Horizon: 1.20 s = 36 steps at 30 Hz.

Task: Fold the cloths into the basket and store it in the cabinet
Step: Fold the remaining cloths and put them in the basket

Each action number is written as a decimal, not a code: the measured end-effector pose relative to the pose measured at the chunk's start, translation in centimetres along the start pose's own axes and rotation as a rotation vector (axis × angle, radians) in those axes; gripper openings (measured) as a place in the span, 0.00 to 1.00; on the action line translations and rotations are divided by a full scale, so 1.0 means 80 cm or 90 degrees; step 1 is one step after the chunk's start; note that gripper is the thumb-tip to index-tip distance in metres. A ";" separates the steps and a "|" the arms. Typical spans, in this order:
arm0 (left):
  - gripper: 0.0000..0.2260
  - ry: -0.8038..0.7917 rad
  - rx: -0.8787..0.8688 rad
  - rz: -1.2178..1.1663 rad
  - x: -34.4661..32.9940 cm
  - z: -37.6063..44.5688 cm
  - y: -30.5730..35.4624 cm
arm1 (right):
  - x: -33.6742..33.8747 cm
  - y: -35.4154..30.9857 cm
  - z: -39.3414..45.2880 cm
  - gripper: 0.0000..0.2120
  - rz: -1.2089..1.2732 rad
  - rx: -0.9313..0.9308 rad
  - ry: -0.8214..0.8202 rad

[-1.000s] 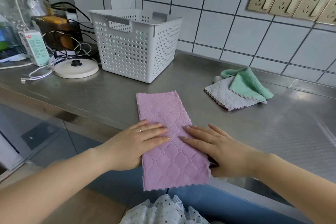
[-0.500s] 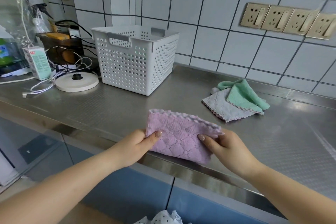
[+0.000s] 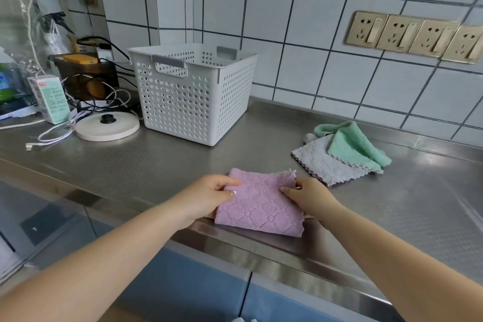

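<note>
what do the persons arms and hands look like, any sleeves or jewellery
Both forearms are bare, with no sleeves, watch or bracelet in view. The left hand shows a glossy, pale nail on its thumb. The right hand shows no ring; its nails are hard to make out.

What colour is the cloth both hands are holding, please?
Pink cloth, with a quilted diamond pattern; head view.

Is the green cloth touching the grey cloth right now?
Touching. The head view shows the green cloth lying on top of the grey cloth, overlapping its far right part with no gap between them.
</note>
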<state>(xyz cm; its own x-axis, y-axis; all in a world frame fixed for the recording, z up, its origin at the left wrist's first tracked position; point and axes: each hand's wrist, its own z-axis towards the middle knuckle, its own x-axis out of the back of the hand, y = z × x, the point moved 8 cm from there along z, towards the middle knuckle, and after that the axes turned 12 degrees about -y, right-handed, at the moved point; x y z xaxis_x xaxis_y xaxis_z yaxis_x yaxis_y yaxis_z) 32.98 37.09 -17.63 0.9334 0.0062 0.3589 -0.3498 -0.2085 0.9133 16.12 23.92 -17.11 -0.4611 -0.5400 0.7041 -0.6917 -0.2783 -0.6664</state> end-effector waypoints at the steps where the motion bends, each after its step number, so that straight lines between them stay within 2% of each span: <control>1: 0.16 -0.003 0.003 0.010 0.000 0.001 0.000 | 0.000 -0.002 0.001 0.12 -0.012 -0.004 -0.006; 5: 0.13 -0.021 0.041 -0.016 0.001 0.001 -0.010 | 0.000 0.000 0.008 0.13 -0.021 -0.012 -0.022; 8: 0.13 -0.043 0.065 -0.020 0.006 -0.003 -0.011 | 0.004 0.005 0.006 0.11 0.044 -0.017 -0.013; 11: 0.20 -0.023 0.081 0.005 0.022 0.005 -0.002 | 0.014 0.009 0.008 0.09 0.016 0.006 0.031; 14: 0.25 0.026 0.096 0.126 0.042 0.032 0.007 | 0.020 0.007 0.009 0.06 -0.024 0.027 0.072; 16: 0.22 0.047 0.085 0.237 0.048 0.051 0.013 | 0.023 0.002 0.008 0.07 -0.040 0.038 0.096; 19: 0.12 0.060 0.046 0.332 0.049 0.072 0.023 | 0.023 -0.002 0.007 0.08 -0.056 0.039 0.106; 24: 0.03 0.101 -0.006 0.366 0.051 0.079 0.029 | 0.031 0.002 0.007 0.10 -0.071 0.041 0.124; 30: 0.03 0.128 -0.001 0.322 0.059 0.081 0.026 | 0.033 0.009 0.016 0.10 -0.004 0.035 0.113; 36: 0.03 0.123 0.043 0.333 0.061 0.080 0.021 | 0.026 0.001 0.031 0.13 -0.105 0.007 0.112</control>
<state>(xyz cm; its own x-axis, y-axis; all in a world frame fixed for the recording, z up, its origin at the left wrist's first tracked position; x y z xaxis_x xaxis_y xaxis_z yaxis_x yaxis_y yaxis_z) 37.46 30.53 -15.54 0.6031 0.0634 0.7952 -0.7502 -0.2938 0.5924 16.43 20.80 -16.30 -0.4323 -0.3401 0.8351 -0.7603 -0.3605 -0.5404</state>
